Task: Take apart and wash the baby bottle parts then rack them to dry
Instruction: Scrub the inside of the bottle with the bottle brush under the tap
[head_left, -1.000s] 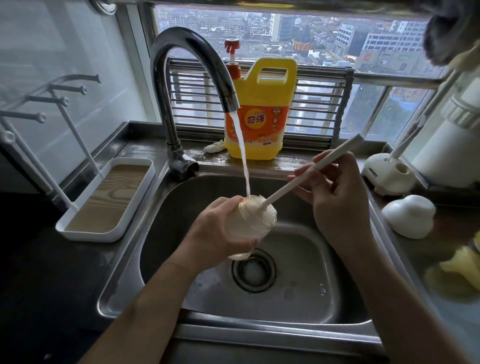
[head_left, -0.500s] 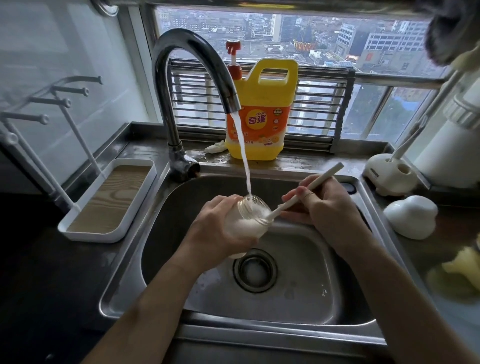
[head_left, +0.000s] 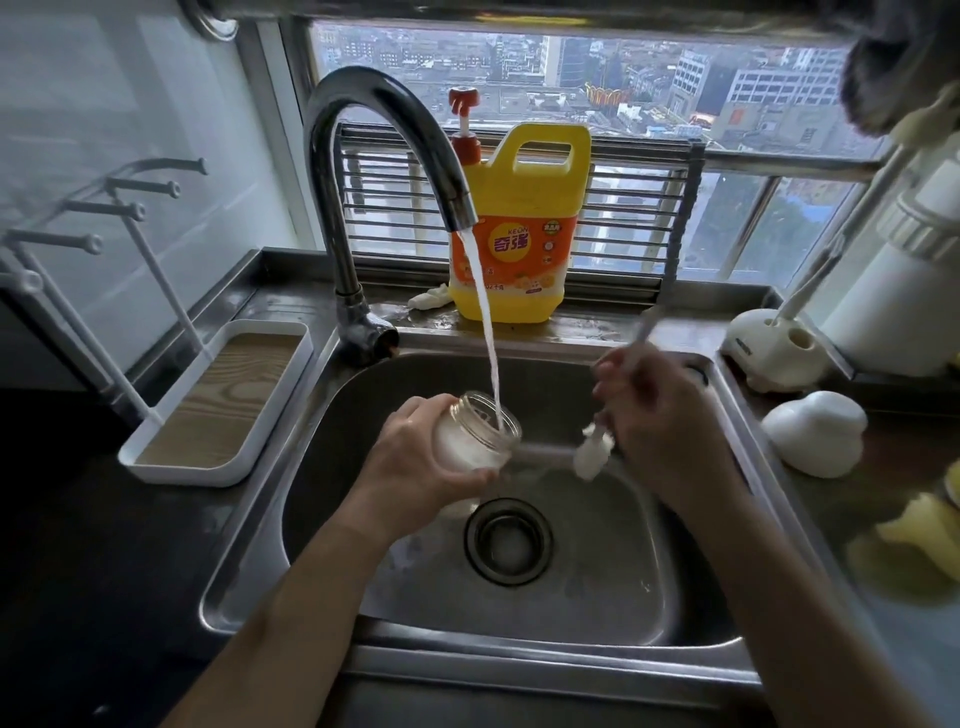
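My left hand (head_left: 415, 457) grips a clear baby bottle (head_left: 480, 434) over the steel sink (head_left: 691, 613), its open mouth tilted up to the right. Water from the curved tap (head_left: 384, 135) runs into the bottle's mouth. My right hand (head_left: 660, 421) holds a white bottle brush (head_left: 592, 454) by its handle, just right of the bottle. The foamy brush head is outside the bottle and blurred. The handle sticks up past my fingers toward the window.
A white drying rack with pegs and a wood-patterned tray (head_left: 218, 400) stands left of the sink. A yellow detergent jug (head_left: 517, 228) sits on the ledge behind the tap. White bottle parts (head_left: 813, 434) and a brush stand (head_left: 769, 348) lie on the right counter.
The brush was inside the bottle, scrubbing. My right hand has pulled it out to the right, and the bottle's mouth now stands free under the running water.
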